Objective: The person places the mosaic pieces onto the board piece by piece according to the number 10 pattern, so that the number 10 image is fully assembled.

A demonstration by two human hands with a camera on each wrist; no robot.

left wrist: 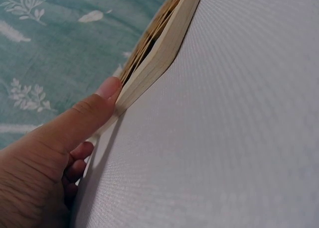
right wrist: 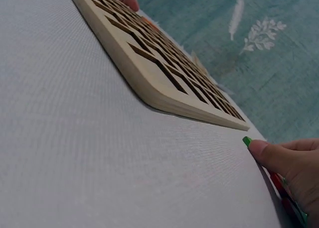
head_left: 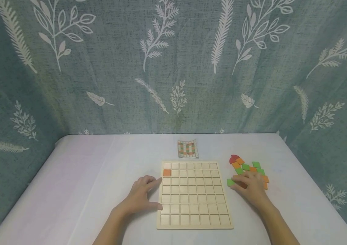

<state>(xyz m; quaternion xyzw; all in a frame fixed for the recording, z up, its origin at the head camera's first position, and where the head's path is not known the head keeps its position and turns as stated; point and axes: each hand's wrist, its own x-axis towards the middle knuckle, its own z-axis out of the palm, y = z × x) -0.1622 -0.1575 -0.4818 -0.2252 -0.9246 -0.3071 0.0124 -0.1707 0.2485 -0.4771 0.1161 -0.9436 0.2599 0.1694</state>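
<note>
While the left grip point(head_left: 139, 196) stands wide, thumb and index finger apart against the left edge of a wooden grid board point(head_left: 195, 227), the right grip point(head_left: 251, 186) pinches one green tile point(head_left: 230, 182) between thumb and fingertip.

Green tile: square, equal sides, edges roughly parallel to the board's; just right of the board; whether raised, cannot tell.
Board: seven by seven compartments, near edge facing the person.
Orange tile point(head_left: 167, 173): leftmost column, second row from far edge.
Loose tiles point(head_left: 245, 167): orange, green, red; around the right grip.
Patterned card point(head_left: 187, 149): beyond far edge.
Room: narrow strip of worktop point(head_left: 87, 177) between green tile and board; broad stretch left of the left grip.
</note>
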